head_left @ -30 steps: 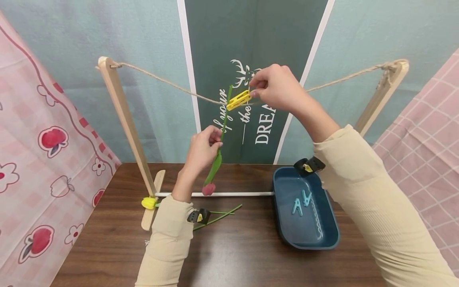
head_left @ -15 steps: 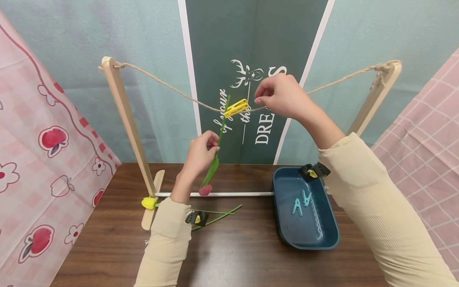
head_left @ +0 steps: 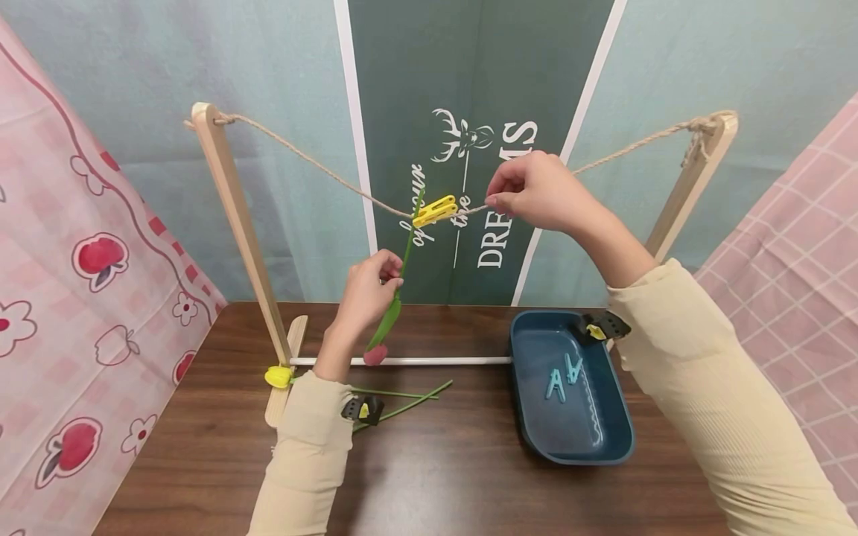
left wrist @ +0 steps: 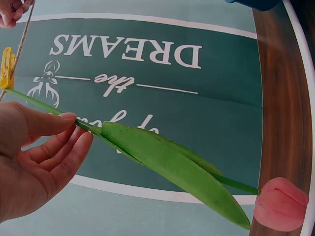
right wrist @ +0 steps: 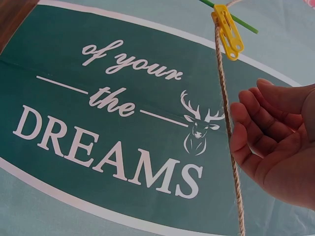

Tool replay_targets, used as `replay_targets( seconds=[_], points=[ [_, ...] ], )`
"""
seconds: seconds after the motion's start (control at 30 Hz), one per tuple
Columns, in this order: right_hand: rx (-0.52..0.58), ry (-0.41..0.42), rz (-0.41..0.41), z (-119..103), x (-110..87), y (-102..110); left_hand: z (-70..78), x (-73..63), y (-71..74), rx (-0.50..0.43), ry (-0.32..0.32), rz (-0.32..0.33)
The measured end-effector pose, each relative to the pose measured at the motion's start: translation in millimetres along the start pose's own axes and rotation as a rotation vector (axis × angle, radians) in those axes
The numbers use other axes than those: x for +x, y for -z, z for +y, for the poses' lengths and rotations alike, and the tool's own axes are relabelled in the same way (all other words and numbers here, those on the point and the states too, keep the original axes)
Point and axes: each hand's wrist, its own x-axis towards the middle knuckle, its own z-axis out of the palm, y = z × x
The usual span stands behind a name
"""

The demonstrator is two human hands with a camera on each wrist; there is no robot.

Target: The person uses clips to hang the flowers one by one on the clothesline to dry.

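My left hand (head_left: 365, 294) pinches the green stem of a pink artificial tulip (left wrist: 281, 204) between thumb and fingers. The flower hangs head down, its long leaf (left wrist: 182, 167) below the fingers. Near the top, a yellow clothespin (head_left: 434, 211) clips the stem to the sagging rope (head_left: 315, 164). To the right of that clothespin is my right hand (head_left: 543, 193), apart from it. In the right wrist view its fingers (right wrist: 263, 123) are loosely bent beside the rope, with nothing held in them.
Wooden posts (head_left: 234, 223) carry the rope's ends, with a white rod (head_left: 442, 361) low between them. A blue bin (head_left: 570, 443) at right holds two light-blue clothespins (head_left: 555, 385). A yellow tulip (head_left: 278, 377) and green stems (head_left: 415, 406) lie on the table at left.
My right hand has let go of the yellow clothespin and moved right and down. The clothespin and rope have sunk lower, and my left hand has lowered slightly leftward with the pink tulip.
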Motion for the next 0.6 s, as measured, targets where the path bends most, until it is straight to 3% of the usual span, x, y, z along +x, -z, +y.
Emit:
replay_targets(
  seconds=[0.6],
  points=[
    [-0.023, 0.022, -0.116, 13, -9.8, -12, -3.9, -0.2, -4.4, -0.002, 0.005, -0.007]
  ],
)
